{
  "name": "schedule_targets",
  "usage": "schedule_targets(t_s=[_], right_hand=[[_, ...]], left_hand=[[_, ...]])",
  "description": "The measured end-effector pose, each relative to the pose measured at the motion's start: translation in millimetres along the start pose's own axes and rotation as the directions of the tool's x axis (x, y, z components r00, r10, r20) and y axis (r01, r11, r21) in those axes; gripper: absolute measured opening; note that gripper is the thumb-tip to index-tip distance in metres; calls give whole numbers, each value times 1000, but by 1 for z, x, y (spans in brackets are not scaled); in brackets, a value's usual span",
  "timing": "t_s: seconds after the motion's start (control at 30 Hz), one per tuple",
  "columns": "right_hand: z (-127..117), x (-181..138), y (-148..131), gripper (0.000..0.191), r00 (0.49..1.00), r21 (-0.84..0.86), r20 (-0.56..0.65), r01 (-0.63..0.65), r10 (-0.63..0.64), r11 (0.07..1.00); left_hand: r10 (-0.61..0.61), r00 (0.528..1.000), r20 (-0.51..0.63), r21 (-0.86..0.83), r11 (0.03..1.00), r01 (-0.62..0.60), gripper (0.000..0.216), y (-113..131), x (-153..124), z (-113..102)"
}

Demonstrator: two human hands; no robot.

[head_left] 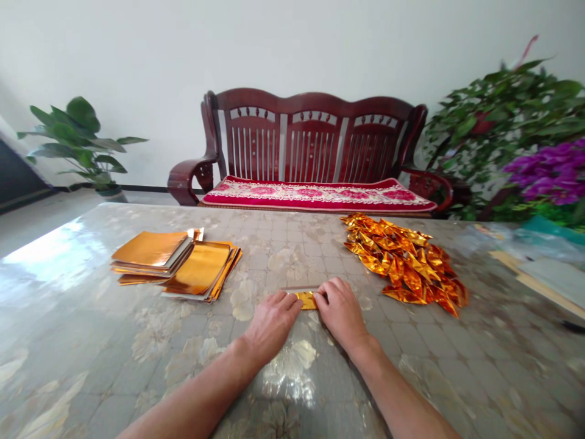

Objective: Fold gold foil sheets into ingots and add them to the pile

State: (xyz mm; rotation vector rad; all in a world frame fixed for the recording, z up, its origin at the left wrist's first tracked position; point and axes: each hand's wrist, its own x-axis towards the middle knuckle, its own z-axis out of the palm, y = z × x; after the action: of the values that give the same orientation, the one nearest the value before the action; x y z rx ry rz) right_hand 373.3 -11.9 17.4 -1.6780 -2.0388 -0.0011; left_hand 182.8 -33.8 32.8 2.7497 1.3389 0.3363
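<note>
A narrow strip of gold foil paper lies on the table between my two hands. My left hand is closed over its left end, fingers curled down onto it. At the right end my right hand grips the paper, with thumb and fingers pressed together. Part of the paper is hidden beneath my fingers. Off to the left sit stacks of flat gold foil sheets, slightly fanned out. On the right is a heap of folded, pointed gold foil pieces.
The table has a glossy flower-patterned cover. Plastic wrapping and flat boards lie at its right side, near a dark object. Beyond stand a wooden bench, a potted plant and purple flowers.
</note>
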Motion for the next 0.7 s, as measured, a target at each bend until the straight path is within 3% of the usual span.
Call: schedule_targets(t_s=[0.37,0.7], right_hand=[[-4,-2,9,14,997,97,-1,-77,77,992],[-3,-2,9,12,997,43,2,-82,82,996]], left_hand=[[-4,1000,-8,80,997,4,36,11,-4,-1],[10,1000,-16,156,988,-8,43,11,-6,4]])
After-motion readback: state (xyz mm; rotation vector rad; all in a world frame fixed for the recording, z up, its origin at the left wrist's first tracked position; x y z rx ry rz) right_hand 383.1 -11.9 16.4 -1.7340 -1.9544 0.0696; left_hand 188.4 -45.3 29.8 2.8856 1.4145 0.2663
